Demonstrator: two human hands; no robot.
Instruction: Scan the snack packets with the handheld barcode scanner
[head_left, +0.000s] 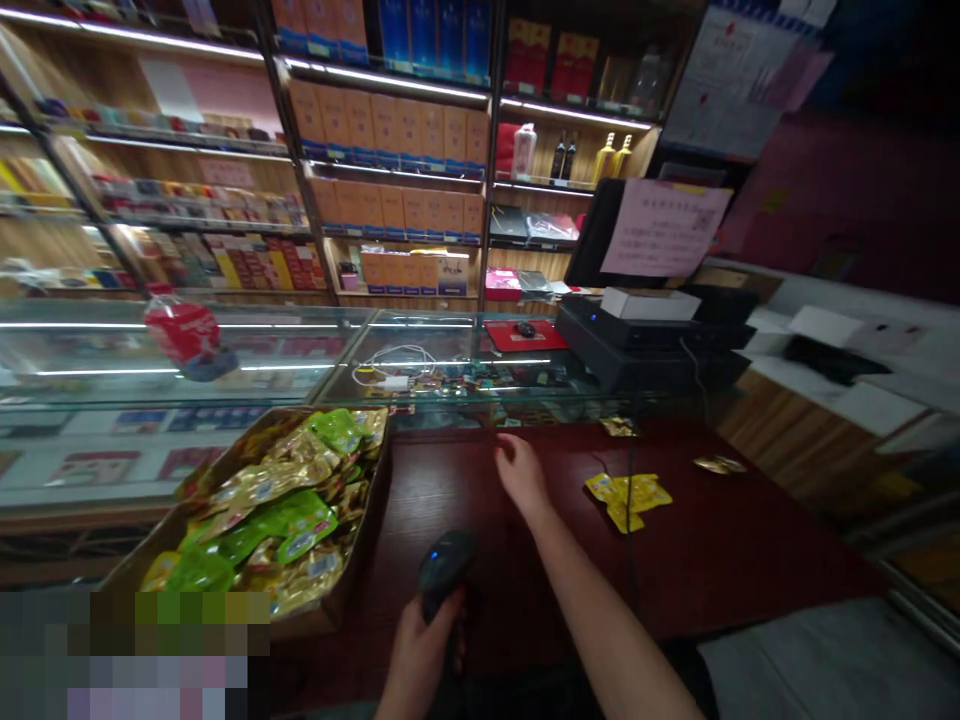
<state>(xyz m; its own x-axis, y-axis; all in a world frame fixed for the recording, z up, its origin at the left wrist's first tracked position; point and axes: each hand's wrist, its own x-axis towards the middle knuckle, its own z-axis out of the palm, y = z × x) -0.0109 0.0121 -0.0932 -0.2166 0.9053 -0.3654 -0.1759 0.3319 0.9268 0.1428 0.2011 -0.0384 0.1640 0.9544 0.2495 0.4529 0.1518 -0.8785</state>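
My left hand [429, 640] is wrapped round the handle of a black barcode scanner [448, 562], which has a small blue light on top. The scanner is above the near part of the dark red wooden table [450, 480]. Farther forward, my right hand [521, 472] is over the table near its back edge; its fingers are blurred and partly turned from view, so I cannot make out anything in them. Left of both hands stands a cardboard box [367, 520] full of gold and green snack packets [300, 530]. Yellow snack packets [630, 498] lie right of my right hand.
Gold packets [720, 465] lie toward the table's right side. A glass display counter [300, 350] runs behind, carrying a red-labelled bottle [182, 333], a white cable [394, 365] and a mouse [525, 329]. A monitor [596, 235] stands at the back right. A dark cable hangs across the table.
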